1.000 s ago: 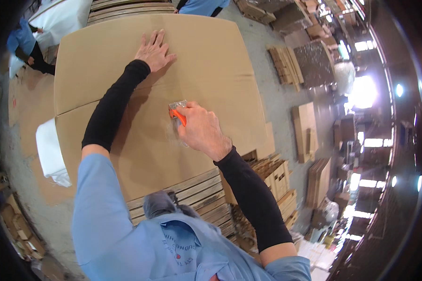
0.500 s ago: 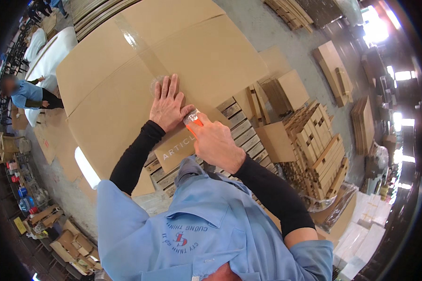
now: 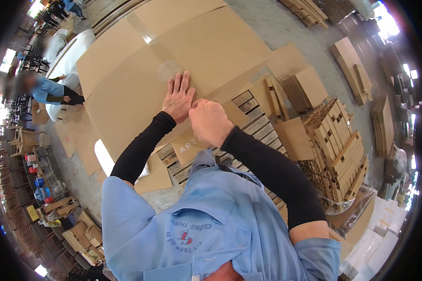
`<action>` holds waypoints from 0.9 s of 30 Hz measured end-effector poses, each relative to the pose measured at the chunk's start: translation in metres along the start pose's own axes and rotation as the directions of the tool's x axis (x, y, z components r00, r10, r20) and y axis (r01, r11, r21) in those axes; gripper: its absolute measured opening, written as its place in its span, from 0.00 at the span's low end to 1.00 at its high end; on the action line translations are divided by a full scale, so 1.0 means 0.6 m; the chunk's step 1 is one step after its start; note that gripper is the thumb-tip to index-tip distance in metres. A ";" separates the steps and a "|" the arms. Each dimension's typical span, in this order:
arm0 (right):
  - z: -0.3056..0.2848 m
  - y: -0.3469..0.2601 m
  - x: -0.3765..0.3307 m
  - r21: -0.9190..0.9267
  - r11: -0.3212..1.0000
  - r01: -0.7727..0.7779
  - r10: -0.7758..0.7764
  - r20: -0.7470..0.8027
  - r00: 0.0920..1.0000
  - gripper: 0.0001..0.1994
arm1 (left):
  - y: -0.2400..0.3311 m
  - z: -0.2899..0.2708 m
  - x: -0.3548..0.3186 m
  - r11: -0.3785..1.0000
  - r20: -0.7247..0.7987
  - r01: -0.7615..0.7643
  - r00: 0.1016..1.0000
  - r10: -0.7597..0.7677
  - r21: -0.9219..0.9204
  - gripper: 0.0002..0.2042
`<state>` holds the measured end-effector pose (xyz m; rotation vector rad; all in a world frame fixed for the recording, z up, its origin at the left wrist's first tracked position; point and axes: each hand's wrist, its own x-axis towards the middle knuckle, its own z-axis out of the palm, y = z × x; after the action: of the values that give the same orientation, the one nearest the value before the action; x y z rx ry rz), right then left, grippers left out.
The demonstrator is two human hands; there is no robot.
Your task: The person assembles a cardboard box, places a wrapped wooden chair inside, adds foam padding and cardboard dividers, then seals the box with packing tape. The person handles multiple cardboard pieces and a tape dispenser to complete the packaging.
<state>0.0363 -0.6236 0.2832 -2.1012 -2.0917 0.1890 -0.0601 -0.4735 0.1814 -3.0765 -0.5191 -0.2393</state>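
Note:
A large brown cardboard carton lies before me, with a strip of clear tape along its middle and a round clear patch near my fingertips. On the carton's near edge my left hand rests palm down, open, its fingers stretched forward. My right hand is closed in a fist against the left thumb, back of the hand up. Whatever it grips is hidden beneath the fingers. Below the hands hangs a printed cardboard flap.
A slatted wooden pallet shows beneath the carton. Stacked wooden parts and flat cardboard stand to the right. At the far left a person in a blue shirt stands beside a white wrapped object.
My right hand has rolled over, and the orange tool with a shiny end that it held is out of sight. The left hand stays flat on the carton. The view has shifted slightly.

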 end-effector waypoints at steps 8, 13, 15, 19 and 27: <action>0.094 0.067 -0.018 0.014 1.000 -0.016 0.005 0.591 0.807 0.13 | 0.028 -0.012 0.002 0.994 0.074 0.067 0.995 -0.073 0.090 0.23; 0.133 0.209 -0.097 0.430 0.833 -0.347 -0.028 0.660 0.751 0.09 | 0.030 -0.011 -0.004 0.997 0.056 0.059 0.996 -0.063 0.056 0.24; 0.104 0.246 -0.132 0.509 0.743 -0.434 0.039 0.615 0.787 0.10 | 0.025 -0.026 -0.002 0.995 0.044 0.083 0.996 -0.080 -0.060 0.25; 0.060 0.308 -0.166 0.284 0.750 -0.598 0.298 0.662 0.687 0.19 | -0.028 -0.035 0.032 0.956 -0.055 0.193 0.976 -0.209 -0.220 0.31; -0.044 0.326 -0.162 0.464 0.313 -0.829 0.489 0.669 0.560 0.27 | -0.358 0.032 0.099 0.819 -0.124 0.565 0.810 -0.574 -0.102 0.38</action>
<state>0.2325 -0.7219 0.2650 -2.2560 -0.6913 1.4629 -0.0721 -0.2502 0.1684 -2.8252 -1.4430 -0.4916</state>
